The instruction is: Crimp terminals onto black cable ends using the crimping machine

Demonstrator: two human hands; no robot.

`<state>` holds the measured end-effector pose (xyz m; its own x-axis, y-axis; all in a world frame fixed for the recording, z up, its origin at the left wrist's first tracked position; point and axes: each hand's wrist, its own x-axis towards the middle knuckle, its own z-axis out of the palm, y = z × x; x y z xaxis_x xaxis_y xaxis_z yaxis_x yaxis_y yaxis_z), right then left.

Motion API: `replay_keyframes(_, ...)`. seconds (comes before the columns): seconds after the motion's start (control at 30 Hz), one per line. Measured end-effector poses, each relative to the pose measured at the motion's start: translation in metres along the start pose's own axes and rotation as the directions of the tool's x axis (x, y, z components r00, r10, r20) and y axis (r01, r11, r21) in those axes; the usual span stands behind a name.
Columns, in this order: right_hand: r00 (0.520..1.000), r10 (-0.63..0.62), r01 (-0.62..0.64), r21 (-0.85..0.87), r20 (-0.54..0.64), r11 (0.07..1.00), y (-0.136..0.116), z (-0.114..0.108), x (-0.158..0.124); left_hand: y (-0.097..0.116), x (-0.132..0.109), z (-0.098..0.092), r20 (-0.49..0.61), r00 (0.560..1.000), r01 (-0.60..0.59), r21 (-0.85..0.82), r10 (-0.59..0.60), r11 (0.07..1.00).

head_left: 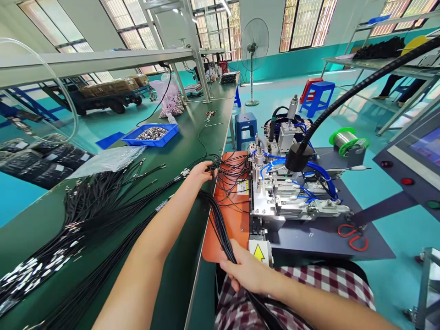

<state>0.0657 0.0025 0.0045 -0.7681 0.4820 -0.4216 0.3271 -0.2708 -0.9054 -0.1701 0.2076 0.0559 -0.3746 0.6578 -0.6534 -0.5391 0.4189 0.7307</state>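
A bundle of black cables (221, 224) runs over the table's edge and down across my lap. My right hand (242, 268) is closed around it above the checkered cloth. Farther forward, at the edge of the green table, my left hand (204, 172) has its fingers curled at the thin black cables (230, 172). These spread loosely over the orange plate (233, 220) toward the machine (285, 183). More cable bundles (127, 211), with metal ends, lie on the table beside and beneath my left arm.
A blue tray (168, 133) of small metal parts stands on the green table (185, 275), near a plastic bag (106, 160) and pliers (210, 114). Right of the machine are a wire spool (343, 142), red-handled scissors (353, 237) and a control panel (412, 169). A blue stool (245, 128) stands behind.
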Motion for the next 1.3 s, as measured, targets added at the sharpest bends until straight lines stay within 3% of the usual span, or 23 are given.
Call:
replay_keyframes(0.07,0.999,0.044,-0.045,0.094,0.020,0.995,0.004,0.009,0.005,0.007,-0.005,0.002,0.004,1.000,-0.022,-0.049,0.023,0.999)
replay_keyframes(0.13,0.991,0.125,-0.134,0.307,0.049,0.942,0.008,0.017,0.010,0.012,-0.010,0.001,0.012,0.999,-0.049,-0.068,0.050,0.996)
replay_keyframes(0.23,0.972,0.223,-0.219,0.626,0.074,0.749,0.012,0.019,0.015,0.019,-0.017,-0.003,0.020,0.994,-0.106,-0.054,0.107,0.993)
replay_keyframes(0.3,0.977,0.211,-0.135,0.736,-0.012,0.664,0.012,0.011,0.016,0.021,-0.018,-0.008,0.027,0.987,-0.161,-0.013,0.161,0.987)
replay_keyframes(0.43,0.964,0.082,0.158,0.790,-0.254,0.592,0.003,-0.012,0.019,0.014,-0.020,-0.026,0.080,0.954,-0.298,0.179,0.288,0.938)
replay_keyframes(0.53,0.950,0.071,0.208,0.783,-0.305,0.586,-0.002,-0.019,0.020,-0.008,-0.025,-0.057,0.127,0.899,-0.434,0.398,0.419,0.809)
replay_keyframes(0.63,0.944,0.095,0.196,0.767,-0.316,0.610,0.000,-0.018,0.018,-0.033,-0.033,-0.107,0.127,0.811,-0.514,0.620,0.571,0.593)
replay_keyframes(0.73,0.941,0.105,0.188,0.754,-0.322,0.630,0.005,-0.013,0.019,-0.046,-0.037,-0.157,0.130,0.771,-0.457,0.794,0.624,0.400)
replay_keyframes(0.83,0.953,0.117,0.133,0.730,-0.281,0.670,0.003,-0.006,0.029,-0.042,-0.033,-0.182,0.145,0.762,-0.382,0.888,0.632,0.257)
replay_keyframes(0.93,0.962,0.113,0.097,0.697,-0.249,0.710,-0.006,0.005,0.043,-0.026,-0.024,-0.175,0.166,0.728,-0.372,0.911,0.665,0.179)
replay_keyframes(1.07,0.966,0.096,0.077,0.621,-0.240,0.780,-0.007,0.017,0.040,-0.022,-0.028,-0.144,0.232,0.667,-0.448,0.884,0.708,0.133)
replay_keyframes(1.17,0.972,0.038,0.073,0.451,-0.232,0.890,0.011,0.024,0.015,-0.054,-0.054,-0.123,0.373,0.614,-0.584,0.807,0.696,0.083)
replay_keyframes(1.27,0.977,-0.013,0.088,0.347,-0.212,0.934,0.033,0.031,-0.013,-0.106,-0.093,-0.112,0.601,0.564,-0.739,0.673,0.566,0.023)
replay_keyframes(1.3,0.983,-0.019,0.082,0.346,-0.180,0.935,0.037,0.032,-0.019,-0.122,-0.106,-0.110,0.780,0.440,-0.848,0.524,0.446,-0.080)
